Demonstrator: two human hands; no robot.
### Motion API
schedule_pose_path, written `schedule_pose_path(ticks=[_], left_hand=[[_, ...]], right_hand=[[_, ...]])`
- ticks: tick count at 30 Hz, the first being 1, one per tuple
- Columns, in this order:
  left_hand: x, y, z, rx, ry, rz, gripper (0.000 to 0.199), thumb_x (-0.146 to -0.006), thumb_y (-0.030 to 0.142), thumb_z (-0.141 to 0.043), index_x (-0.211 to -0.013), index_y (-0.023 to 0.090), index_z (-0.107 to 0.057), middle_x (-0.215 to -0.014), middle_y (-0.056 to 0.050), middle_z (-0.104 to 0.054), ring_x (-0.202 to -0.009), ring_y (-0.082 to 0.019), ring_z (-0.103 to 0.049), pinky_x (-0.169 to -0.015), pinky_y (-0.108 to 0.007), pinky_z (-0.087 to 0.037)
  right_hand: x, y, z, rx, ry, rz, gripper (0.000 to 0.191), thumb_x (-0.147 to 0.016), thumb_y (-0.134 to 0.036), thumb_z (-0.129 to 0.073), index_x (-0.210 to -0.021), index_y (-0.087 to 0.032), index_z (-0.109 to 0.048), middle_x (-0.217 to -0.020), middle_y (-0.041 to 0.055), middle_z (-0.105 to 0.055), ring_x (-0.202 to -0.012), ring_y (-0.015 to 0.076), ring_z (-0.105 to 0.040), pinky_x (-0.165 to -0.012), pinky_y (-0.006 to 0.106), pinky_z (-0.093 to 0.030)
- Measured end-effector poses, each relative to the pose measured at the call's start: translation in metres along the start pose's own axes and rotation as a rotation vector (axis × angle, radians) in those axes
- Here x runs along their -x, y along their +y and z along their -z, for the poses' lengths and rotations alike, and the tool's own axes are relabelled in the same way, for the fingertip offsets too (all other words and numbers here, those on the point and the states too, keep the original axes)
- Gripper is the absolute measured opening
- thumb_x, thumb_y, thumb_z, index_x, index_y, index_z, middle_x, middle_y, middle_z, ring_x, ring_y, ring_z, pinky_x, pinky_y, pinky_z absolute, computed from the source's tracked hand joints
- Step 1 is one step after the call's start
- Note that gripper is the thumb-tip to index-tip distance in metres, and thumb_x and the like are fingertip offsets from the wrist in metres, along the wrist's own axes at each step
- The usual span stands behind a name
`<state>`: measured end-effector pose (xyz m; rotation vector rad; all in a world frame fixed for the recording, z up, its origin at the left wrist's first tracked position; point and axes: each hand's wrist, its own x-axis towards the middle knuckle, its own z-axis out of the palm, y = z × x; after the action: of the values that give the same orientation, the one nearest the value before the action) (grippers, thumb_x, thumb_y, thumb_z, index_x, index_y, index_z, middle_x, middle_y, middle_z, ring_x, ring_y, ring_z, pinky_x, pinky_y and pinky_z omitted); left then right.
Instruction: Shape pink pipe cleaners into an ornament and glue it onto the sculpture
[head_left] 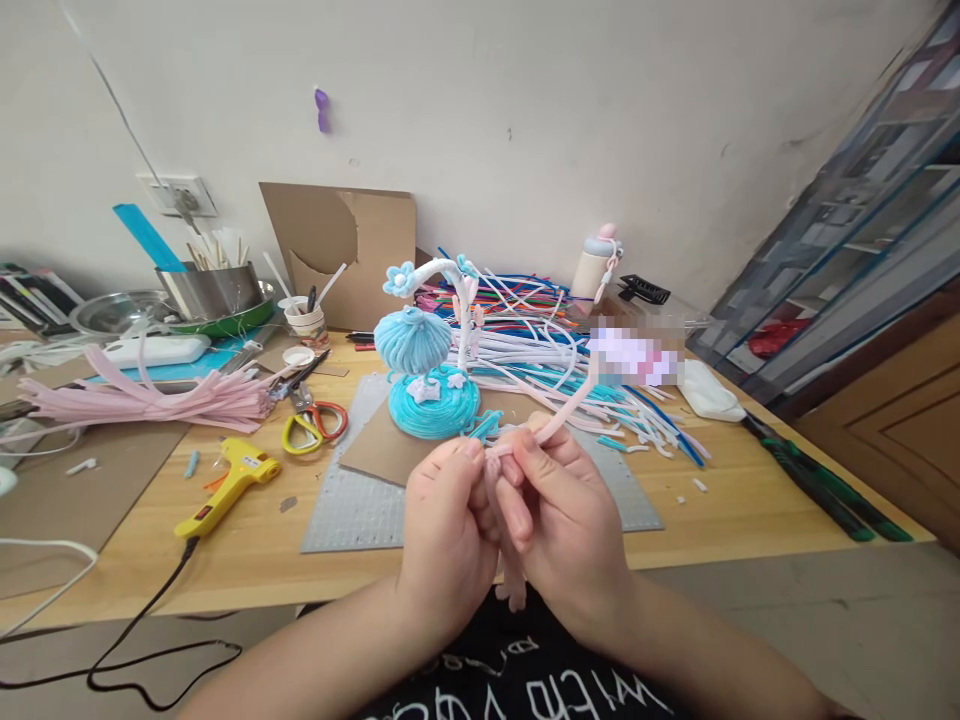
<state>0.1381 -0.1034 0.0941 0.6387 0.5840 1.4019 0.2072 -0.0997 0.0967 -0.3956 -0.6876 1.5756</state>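
Between the left hand [450, 520] and the right hand [574, 500], pink fuzzy stems [568, 410] in a double pinch

Left thumb and fingers press together on the stems where they meet; just beside them, the right thumb and curled fingers pinch the same pink work. One length slants up past the right thumb, while other ends hang below the grip, in front of a black shirt [517, 650]. Just beyond the hands stands a blue lamp-shaped ornament [412, 345], its coiled turquoise base on a cardboard piece [375, 460] over a grey cutting mat [349, 515]. Behind and to the right of it, loose coloured stems [517, 350] spread out. Left of the grip lie scissors [308, 407], a yellow glue gun [238, 475] and, farther off, a pink stem bundle [172, 395]. Well to the right rest green-and-black-handled cutters [806, 483].
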Motion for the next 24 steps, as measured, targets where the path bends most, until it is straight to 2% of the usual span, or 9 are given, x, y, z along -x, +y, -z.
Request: schedule_pose_path(ticks=[3,6,9,12,16,18,21,24], left_hand=[[-0.002,-0.001,-0.001,-0.021,-0.016,-0.067,0.034,-0.081,0.027,-0.05,-0.049,0.019,-0.04,-0.034,0.005,-0.04,-0.028,-0.007,-0.033,-0.032,-0.02,-0.019],[-0.003,0.0,0.005,-0.114,-0.037,-0.073,0.033,-0.082,0.03,-0.05,-0.052,0.018,-0.043,-0.036,0.006,-0.04,-0.03,-0.007,-0.037,-0.033,-0.02,-0.023],[-0.006,0.009,0.014,-0.274,-0.137,0.029,0.029,-0.085,0.032,-0.048,-0.06,0.017,-0.049,-0.039,0.006,-0.043,-0.034,-0.006,-0.037,-0.038,-0.018,-0.026],[-0.011,0.025,0.02,-0.381,-0.178,0.08,0.013,-0.08,0.028,-0.059,-0.075,0.018,-0.052,-0.048,0.008,-0.044,-0.039,-0.003,-0.034,-0.04,-0.015,-0.025],[-0.016,0.043,0.021,-0.493,-0.296,0.175,0.015,-0.077,0.027,-0.064,-0.076,0.016,-0.054,-0.055,0.006,-0.052,-0.041,-0.003,-0.037,-0.039,-0.014,-0.027],[-0.016,0.048,0.022,-0.513,-0.384,0.206,0.011,-0.078,0.024,-0.063,-0.078,0.016,-0.056,-0.062,0.003,-0.059,-0.044,-0.004,-0.045,-0.045,-0.017,-0.037],[-0.015,0.05,0.025,-0.566,-0.478,0.227,0.007,-0.081,0.021,-0.059,-0.081,0.015,-0.06,-0.07,-0.002,-0.066,-0.063,-0.012,-0.061,-0.067,-0.027,-0.049],[-0.016,0.049,0.032,-0.628,-0.442,0.198,0.006,-0.078,0.02,-0.063,-0.079,0.014,-0.063,-0.074,-0.003,-0.067,-0.077,-0.016,-0.064,-0.075,-0.028,-0.048]], right_hand=[[-0.002,-0.003,-0.002,0.021,-0.044,0.059,0.025,-0.085,-0.024,-0.053,-0.061,-0.018,-0.05,-0.038,-0.007,-0.048,-0.029,0.0035,-0.039,-0.037,0.016,-0.031],[-0.002,-0.006,0.002,0.052,-0.053,0.08,0.018,-0.084,-0.023,-0.055,-0.068,-0.019,-0.049,-0.049,-0.0085,-0.053,-0.029,0.0025,-0.042,-0.035,0.015,-0.033],[-0.001,-0.01,0.01,0.158,-0.061,0.049,0.015,-0.084,-0.025,-0.056,-0.073,-0.02,-0.048,-0.056,-0.0082,-0.054,-0.03,0.0051,-0.048,-0.031,0.015,-0.035],[-0.002,-0.016,0.019,0.248,-0.094,-0.05,0.016,-0.086,-0.026,-0.054,-0.072,-0.019,-0.047,-0.05,-0.0082,-0.051,-0.03,0.0073,-0.049,-0.03,0.016,-0.035],[-0.007,-0.02,0.023,0.259,-0.105,-0.149,0.019,-0.086,-0.028,-0.054,-0.071,-0.018,-0.048,-0.047,-0.0083,-0.049,-0.03,0.0062,-0.047,-0.031,0.016,-0.034],[-0.009,-0.021,0.023,0.259,-0.114,-0.177,0.021,-0.086,-0.029,-0.054,-0.07,-0.018,-0.049,-0.046,-0.0089,-0.046,-0.029,0.0046,-0.044,-0.031,0.015,-0.032],[-0.012,-0.022,0.023,0.254,-0.123,-0.24,0.022,-0.085,-0.03,-0.055,-0.068,-0.017,-0.05,-0.044,-0.0099,-0.042,-0.026,0.0024,-0.038,-0.028,0.013,-0.027],[-0.013,-0.022,0.025,0.223,-0.141,-0.336,0.023,-0.086,-0.03,-0.055,-0.068,-0.016,-0.051,-0.042,-0.0104,-0.039,-0.025,0.0013,-0.035,-0.027,0.011,-0.023]])
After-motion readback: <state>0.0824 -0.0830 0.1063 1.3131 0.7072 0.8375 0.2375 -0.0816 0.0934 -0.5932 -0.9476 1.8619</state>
